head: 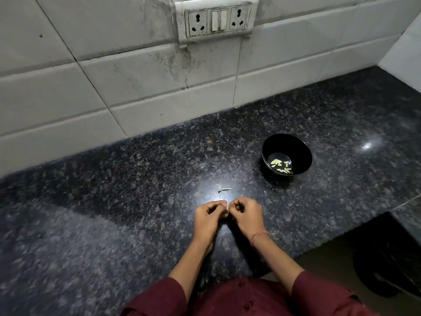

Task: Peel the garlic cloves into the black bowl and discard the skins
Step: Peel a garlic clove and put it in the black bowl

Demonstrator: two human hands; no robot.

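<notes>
A small pale garlic clove is pinched between the fingertips of my left hand and my right hand, low over the dark granite counter. Both hands have their fingers curled round it, so most of the clove is hidden. The black bowl stands on the counter to the far right of my hands and holds several peeled cloves. A scrap of garlic skin and stem lies on the counter just beyond my hands.
The speckled granite counter runs to a white tiled wall with a socket panel. At the right the counter ends at an edge, below which a dark bin stands on the floor.
</notes>
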